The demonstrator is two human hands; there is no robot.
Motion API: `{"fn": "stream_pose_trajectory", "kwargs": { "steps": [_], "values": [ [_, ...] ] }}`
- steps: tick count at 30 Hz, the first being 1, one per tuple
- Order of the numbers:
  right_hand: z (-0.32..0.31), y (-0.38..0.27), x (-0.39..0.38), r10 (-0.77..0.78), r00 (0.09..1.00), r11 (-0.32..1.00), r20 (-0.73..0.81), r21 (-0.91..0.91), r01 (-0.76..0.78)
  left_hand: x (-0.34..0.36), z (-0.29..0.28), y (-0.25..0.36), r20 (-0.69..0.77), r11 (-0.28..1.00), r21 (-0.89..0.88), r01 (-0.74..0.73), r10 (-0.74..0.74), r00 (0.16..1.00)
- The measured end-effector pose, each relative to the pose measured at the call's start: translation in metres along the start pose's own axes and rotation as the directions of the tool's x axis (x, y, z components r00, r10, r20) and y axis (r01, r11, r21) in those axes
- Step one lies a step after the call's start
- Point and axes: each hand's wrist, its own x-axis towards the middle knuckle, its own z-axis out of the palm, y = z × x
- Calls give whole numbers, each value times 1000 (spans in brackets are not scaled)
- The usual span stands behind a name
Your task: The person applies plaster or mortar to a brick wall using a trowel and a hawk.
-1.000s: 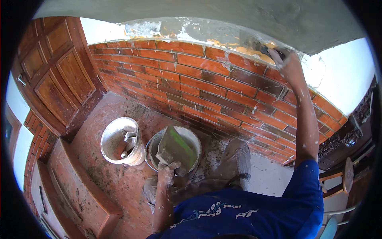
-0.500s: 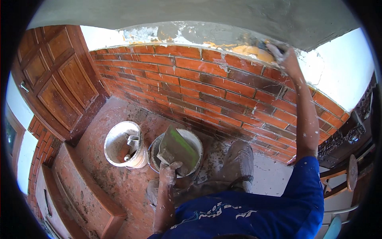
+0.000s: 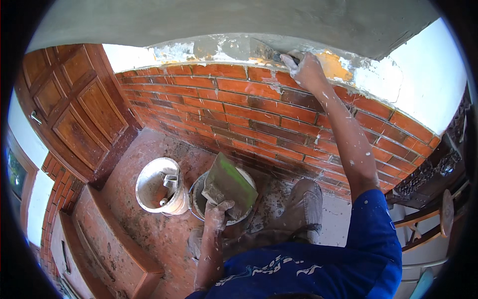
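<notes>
Brick wall (image 3: 239, 107) fills twelve o'clock, its rough plaster band (image 3: 219, 47) being spread by the trowel (image 3: 266, 51) gripped in the right hand (image 3: 306, 70), while the left hand (image 3: 218, 209) clasps a green mortar board (image 3: 230, 184) at six o'clock over white buckets (image 3: 157, 187), keeping mix close

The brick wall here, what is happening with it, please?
A person in a blue shirt stands at the brick wall. The right hand is raised and presses a small trowel against the grey plaster strip along the wall's top. The left hand holds a flat green board low, above a bucket. A white bucket stands beside it.
</notes>
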Motion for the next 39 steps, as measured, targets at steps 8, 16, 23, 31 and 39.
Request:
{"fn": "stream_pose_trajectory", "kwargs": {
  "steps": [8, 16, 23, 31, 39],
  "values": [
    [-66, 13, -15, 229, 972, 973, 50, -16, -228, -5, -10, -2, -24, 999, -18, -33, 32, 999],
    [-98, 54, -60, 233, 972, 957, -8, 177, -228, -4, -25, -9, -41, 998, -8, -55, 55, 998],
    [-14, 22, 1, 26, 1000, 998, 12, 56, -27, 5, -10, -3, 14, 999, 17, 40, -41, 999],
    [-67, 31, -14, 274, 961, 962, 43, -24, -273, -5, -20, -16, -24, 997, -75, 4, -6, 1000],
    [-103, 44, -63, 218, 975, 963, 39, 153, -221, -4, -14, -12, -29, 998, -54, -26, 25, 999]
  ]
}}
